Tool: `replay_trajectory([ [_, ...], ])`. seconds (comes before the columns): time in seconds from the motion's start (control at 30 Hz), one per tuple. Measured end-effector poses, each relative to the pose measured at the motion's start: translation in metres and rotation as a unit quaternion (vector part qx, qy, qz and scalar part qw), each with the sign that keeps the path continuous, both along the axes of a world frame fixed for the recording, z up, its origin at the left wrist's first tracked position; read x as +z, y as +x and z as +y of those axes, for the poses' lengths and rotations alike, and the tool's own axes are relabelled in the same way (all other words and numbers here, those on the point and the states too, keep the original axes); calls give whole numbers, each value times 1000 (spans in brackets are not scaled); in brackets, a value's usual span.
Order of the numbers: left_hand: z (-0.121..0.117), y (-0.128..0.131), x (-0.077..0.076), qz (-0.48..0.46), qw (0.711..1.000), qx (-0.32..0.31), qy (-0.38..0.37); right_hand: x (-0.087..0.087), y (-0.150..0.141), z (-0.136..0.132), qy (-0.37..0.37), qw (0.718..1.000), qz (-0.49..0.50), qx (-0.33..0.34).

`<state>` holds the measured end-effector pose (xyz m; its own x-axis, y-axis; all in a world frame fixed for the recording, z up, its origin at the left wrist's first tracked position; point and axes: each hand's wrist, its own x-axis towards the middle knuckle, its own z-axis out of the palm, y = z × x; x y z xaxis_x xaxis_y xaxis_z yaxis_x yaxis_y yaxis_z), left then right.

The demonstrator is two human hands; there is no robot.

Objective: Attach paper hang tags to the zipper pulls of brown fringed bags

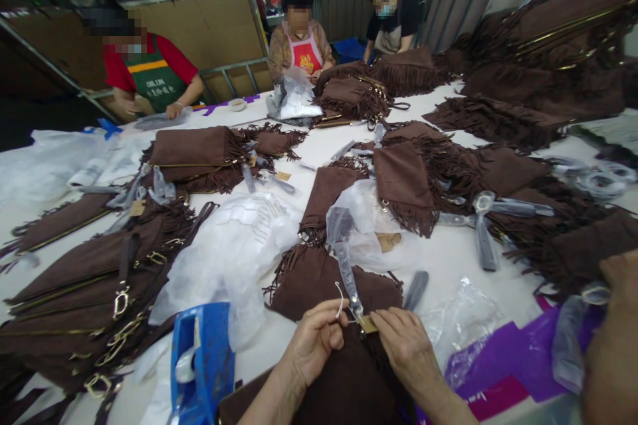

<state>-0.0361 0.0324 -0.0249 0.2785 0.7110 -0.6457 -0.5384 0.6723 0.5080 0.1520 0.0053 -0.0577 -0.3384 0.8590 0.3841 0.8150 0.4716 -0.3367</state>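
Observation:
My left hand [316, 335] pinches a thin white string [339, 299], its loop standing up above the fingertips. The fingers of my right hand [409, 345] are closed on a small tan tag [369, 325]. Under both hands lies a dark brown bag [349, 378] at the near table edge. A strap in clear plastic wrap [346, 275] runs up from beside the tag, with metal hardware at its lower end. Another brown fringed bag [314, 282] lies just beyond my hands. The far end of the string is hard to make out.
A blue tape dispenser [204, 352] stands left of my left arm. White plastic bags [234, 239] and stacked brown bags [90, 285] cover the left side. Purple plastic [503, 352] lies at right, beside another person's arm [615, 339]. Three people work across the table.

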Motion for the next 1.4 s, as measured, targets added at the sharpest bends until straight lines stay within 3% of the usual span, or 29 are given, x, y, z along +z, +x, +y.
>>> replay_trajectory([
  [0.17,-10,-1,-5,-22,1000,1,-1,-2,-14,-13,-137,989,56,-22],
  [0.3,-17,-1,-7,-20,1000,-5,-2,-10,-21,-10,-139,987,66,-42],
  [0.37,-19,-2,-9,-22,1000,-4,-3,-10,-19,-4,-138,989,46,-15],
  [0.47,-19,-3,-10,-32,999,2,-12,-5,-8,4,-92,995,2,36],
  [0.63,-19,2,-9,-43,998,7,-43,0,12,6,37,997,-55,46],
  [0.8,-19,13,-8,-16,999,-6,-38,-2,25,-5,46,996,-76,12],
  [1.0,-14,17,-7,24,999,-12,-35,-1,37,-13,79,991,-107,30],
  [1.17,-11,15,-5,0,998,-9,-68,-7,34,-19,90,995,-52,-7],
  [1.23,-13,12,-4,-8,997,-8,-82,-8,28,-23,55,998,7,-22],
  [1.3,-17,8,-5,-10,997,-8,-78,-6,19,-28,-59,991,109,-50],
  [1.33,-19,6,-5,-7,998,-8,-67,-4,13,-30,-146,972,168,-71],
  [1.4,-24,2,-6,6,999,-11,-43,-1,3,-34,-330,892,289,-112],
])
